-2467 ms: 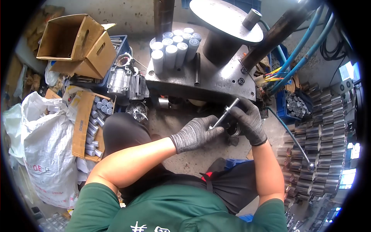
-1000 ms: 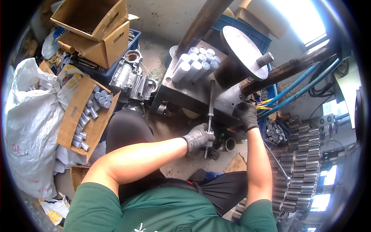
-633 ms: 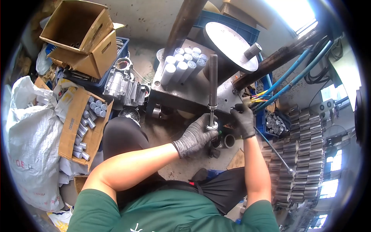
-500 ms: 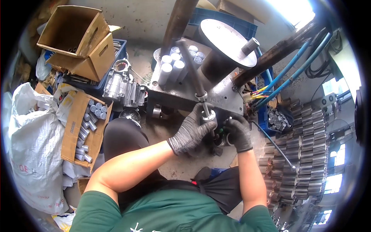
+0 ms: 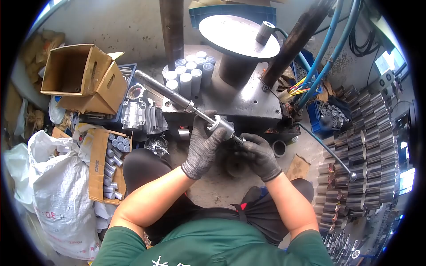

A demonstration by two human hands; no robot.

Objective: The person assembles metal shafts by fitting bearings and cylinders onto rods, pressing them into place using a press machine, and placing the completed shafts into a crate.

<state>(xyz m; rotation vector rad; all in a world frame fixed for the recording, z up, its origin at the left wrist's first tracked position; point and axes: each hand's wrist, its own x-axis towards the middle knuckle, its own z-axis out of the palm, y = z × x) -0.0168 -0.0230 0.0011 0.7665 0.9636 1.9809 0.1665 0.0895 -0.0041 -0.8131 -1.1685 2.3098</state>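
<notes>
My left hand (image 5: 203,150), in a grey glove, is wrapped round a short silver metal cylinder (image 5: 225,129) with a flanged end. Through this cylinder runs a thin steel rod (image 5: 205,117). The rod's upper part is a thicker dark metal shaft (image 5: 164,91) with a collar, slanting up to the left in front of the machine table. At the lower right end of the rod sits a small metal ring (image 5: 240,141). My right hand (image 5: 259,158), also gloved, has its fingers closed at that ring; the fingertips are partly hidden.
Several grey cylinders (image 5: 185,84) stand on the metal machine table (image 5: 248,104), beside a round disc (image 5: 230,33) on a post. At left are cardboard boxes (image 5: 75,66) and a white sack (image 5: 62,186). Stacked metal cylinders (image 5: 355,159) and a ball-ended lever (image 5: 333,153) are at right.
The shaft has swung from nearly upright to a slant, its top now to the left. My right hand has come in to the rod's lower end. The camera view has shifted too.
</notes>
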